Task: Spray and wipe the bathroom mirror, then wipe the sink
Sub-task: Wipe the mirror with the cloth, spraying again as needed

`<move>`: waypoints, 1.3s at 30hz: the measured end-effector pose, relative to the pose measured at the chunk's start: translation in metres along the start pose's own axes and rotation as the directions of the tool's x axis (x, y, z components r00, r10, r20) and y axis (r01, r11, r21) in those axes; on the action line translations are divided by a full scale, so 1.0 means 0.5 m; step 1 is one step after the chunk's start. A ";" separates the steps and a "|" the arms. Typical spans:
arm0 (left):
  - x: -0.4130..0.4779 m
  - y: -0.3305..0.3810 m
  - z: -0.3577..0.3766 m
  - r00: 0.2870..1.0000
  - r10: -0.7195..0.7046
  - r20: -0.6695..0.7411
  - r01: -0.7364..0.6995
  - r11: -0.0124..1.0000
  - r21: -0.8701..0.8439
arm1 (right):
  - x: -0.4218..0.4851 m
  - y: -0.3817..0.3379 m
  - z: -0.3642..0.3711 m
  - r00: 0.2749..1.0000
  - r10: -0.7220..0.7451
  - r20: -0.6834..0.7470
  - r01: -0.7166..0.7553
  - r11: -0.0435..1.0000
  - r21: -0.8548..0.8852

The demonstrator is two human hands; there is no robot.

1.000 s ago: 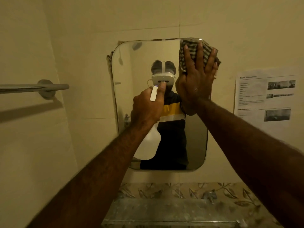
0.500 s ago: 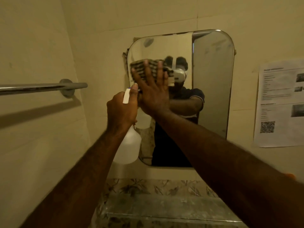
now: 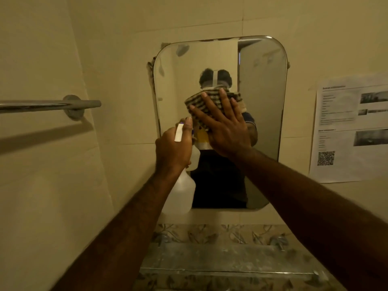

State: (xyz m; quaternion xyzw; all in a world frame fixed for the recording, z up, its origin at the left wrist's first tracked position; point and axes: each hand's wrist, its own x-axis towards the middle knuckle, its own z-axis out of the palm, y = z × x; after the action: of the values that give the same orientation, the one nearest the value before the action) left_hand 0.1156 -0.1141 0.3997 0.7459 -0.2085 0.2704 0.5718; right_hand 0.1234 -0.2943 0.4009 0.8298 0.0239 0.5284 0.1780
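Note:
A rounded rectangular mirror (image 3: 262, 91) hangs on the tiled wall ahead. My right hand (image 3: 224, 127) lies flat against the glass near its middle, fingers spread, pressing a checked cloth (image 3: 196, 101) onto it. My left hand (image 3: 173, 148) is wrapped around the neck of a white spray bottle (image 3: 182, 194), held upright just left of the cloth and in front of the mirror's lower left edge. The sink is out of view.
A metal towel bar (image 3: 50, 105) juts from the left wall. A glass shelf (image 3: 226, 259) sits below the mirror over a leaf-patterned tile strip. A printed sheet with a QR code (image 3: 352, 127) is stuck on the wall at right.
My right hand has swept the cloth from the mirror's top right across to its left side, and now down and back toward the middle. The spray bottle stays raised in my left hand.

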 end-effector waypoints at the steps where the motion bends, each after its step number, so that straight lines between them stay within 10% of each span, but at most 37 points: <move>1: -0.005 0.004 0.013 1.000 0.007 0.011 -0.006 1.000 -0.012 | -0.012 0.015 -0.005 0.999 0.039 -0.004 -0.039 0.999 0.004; 20: -0.014 -0.087 -0.052 0.991 -0.130 0.020 0.130 0.991 0.021 | -0.041 -0.100 0.047 0.585 0.811 -0.026 -0.800 0.581 0.150; 31: -0.009 -0.153 -0.137 0.982 -0.188 -0.022 0.189 0.982 0.006 | -0.054 -0.244 0.074 0.950 0.294 0.109 -0.312 0.921 0.232; 39: -0.049 -0.159 -0.053 0.973 -0.211 0.096 0.212 0.977 -0.009 | -0.152 -0.114 0.087 0.966 -0.226 0.124 0.217 0.972 0.088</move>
State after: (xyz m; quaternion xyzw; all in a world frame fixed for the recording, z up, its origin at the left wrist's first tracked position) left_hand 0.1415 -0.0677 0.3304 0.7703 -0.1572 0.1706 0.5939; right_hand 0.1367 -0.2700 0.3001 0.8612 0.1242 0.4475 0.2063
